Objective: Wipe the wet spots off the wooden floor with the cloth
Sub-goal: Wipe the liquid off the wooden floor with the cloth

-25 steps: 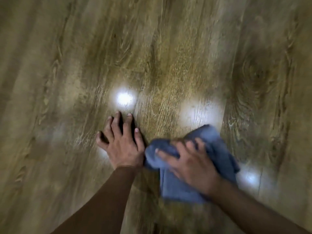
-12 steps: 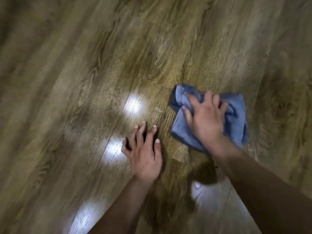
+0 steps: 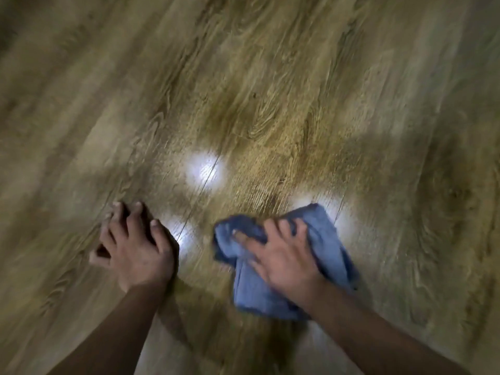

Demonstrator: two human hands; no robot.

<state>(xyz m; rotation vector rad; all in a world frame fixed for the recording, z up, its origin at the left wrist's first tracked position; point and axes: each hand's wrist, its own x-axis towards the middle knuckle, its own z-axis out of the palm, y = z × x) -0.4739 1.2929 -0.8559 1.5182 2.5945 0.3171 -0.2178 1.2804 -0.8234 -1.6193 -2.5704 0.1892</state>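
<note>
A crumpled blue cloth (image 3: 332,239) lies on the wooden floor (image 3: 270,90) at lower centre-right. My right hand (image 3: 284,255) presses down on top of it, fingers spread over the folds and bunching them. My left hand (image 3: 135,247) rests flat on the bare planks to the left of the cloth, fingers apart, holding nothing. A bright glossy patch (image 3: 205,170) shines on the floor just beyond both hands; I cannot tell if it is water or reflected light. The picture is blurred by motion.
Brown wood-grain planks fill the whole view, with seams running diagonally. Another pale sheen (image 3: 186,236) lies between my hands, and one (image 3: 343,212) at the cloth's far edge. Shadows darken the floor at the right.
My right hand has pulled the cloth back toward me from its farther position half a second ago. My left hand stays planted on the floor.
</note>
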